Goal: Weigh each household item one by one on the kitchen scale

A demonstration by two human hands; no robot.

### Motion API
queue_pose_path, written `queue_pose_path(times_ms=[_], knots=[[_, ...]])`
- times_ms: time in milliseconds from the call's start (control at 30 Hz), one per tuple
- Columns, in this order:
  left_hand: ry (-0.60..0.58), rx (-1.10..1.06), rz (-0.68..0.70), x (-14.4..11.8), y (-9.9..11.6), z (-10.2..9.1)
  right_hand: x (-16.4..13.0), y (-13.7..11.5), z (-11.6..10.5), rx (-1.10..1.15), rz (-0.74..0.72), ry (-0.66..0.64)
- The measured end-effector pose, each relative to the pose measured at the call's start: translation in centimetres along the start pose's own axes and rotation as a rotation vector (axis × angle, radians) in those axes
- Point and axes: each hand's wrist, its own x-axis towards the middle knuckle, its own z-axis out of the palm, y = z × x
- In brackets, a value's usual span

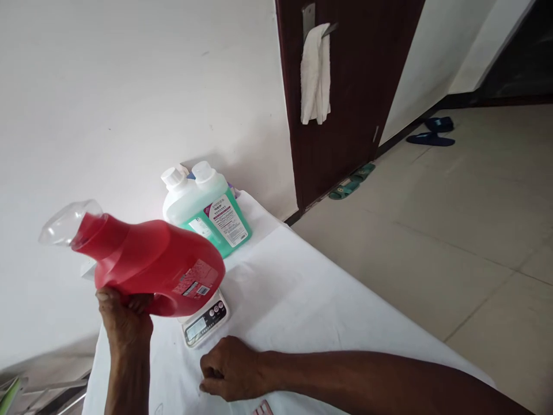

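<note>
Fingers of the left hand (125,323) wrap under a red detergent bottle (155,268), tipped sideways above the scale (205,324), clear cap pointing left. Behind the scale stand two jugs of green liquid (207,216). Beside the scale, the right hand (231,369) rests curled on the surface (302,305).

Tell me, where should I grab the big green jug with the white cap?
Probably by the narrow white neck of the big green plastic jug, reaching down from above: it stands upright on the white-covered table, wide-bodied. The tilted red detergent bottle in the left hand blocks its near side.
</note>
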Motion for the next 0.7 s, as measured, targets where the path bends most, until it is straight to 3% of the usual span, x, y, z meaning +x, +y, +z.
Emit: queue_pose_path(times_ms=[133, 233, 367, 500, 700], knots=[[-0.013, -0.135, -0.138, -1.7, -0.6, 3.6, -0.3, -0.4, -0.2, 0.004, 0.003, -0.003], [-0.049, -0.207, -0.238, -3.4, -2.6, 6.4, -0.5, -0.4, -0.2, 0.012, 0.003, 0.004], [-0.191, -0.225, -0.296, -4.9, -5.5, 9.2, -0.4, -0.2, 0.1, 0.018, -0.044, 0.024], [-0.230, -0.185, -0.281, -4.9, -7.4, 10.1, -0.2, 0.2, 0.6, 0.007, -0.097, 0.049], [-0.221, -0.120, -0.252, -4.4, -8.7, 9.6, -0.2, 0.3, 0.6, 0.008, -0.087, 0.029]])
